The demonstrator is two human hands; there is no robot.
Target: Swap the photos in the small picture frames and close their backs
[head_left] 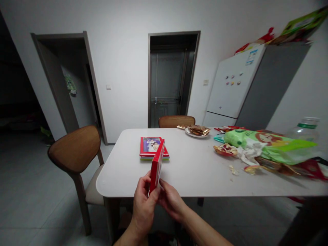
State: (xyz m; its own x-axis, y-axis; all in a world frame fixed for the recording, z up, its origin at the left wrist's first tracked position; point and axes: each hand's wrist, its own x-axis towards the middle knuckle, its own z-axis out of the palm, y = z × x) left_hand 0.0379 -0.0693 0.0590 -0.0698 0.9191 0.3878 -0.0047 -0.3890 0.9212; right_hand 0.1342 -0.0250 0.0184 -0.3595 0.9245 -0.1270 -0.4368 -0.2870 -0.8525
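Observation:
A red picture frame [154, 168] stands nearly edge-on to me at the front edge of the table, tilted slightly to the right. My left hand [144, 201] grips its lower end, with the thumb across the near edge and fingers behind the left side. My right hand [172, 201] is closed at the lower right side of it, thumb against that face; its other fingers are partly hidden. Just beyond lies a second red-bordered frame with a photo of people [150, 145], flat on top of something with a green edge [146, 158]. The held frame covers part of this stack.
On the white table [194, 171], a plate of gold-wrapped packets [197, 131] sits at the back. To the right are an opened pomegranate [226, 149], crumpled tissue [249, 154], a green bag [271, 143] and a clear bottle [304, 131]. A wooden chair [77, 150] stands left.

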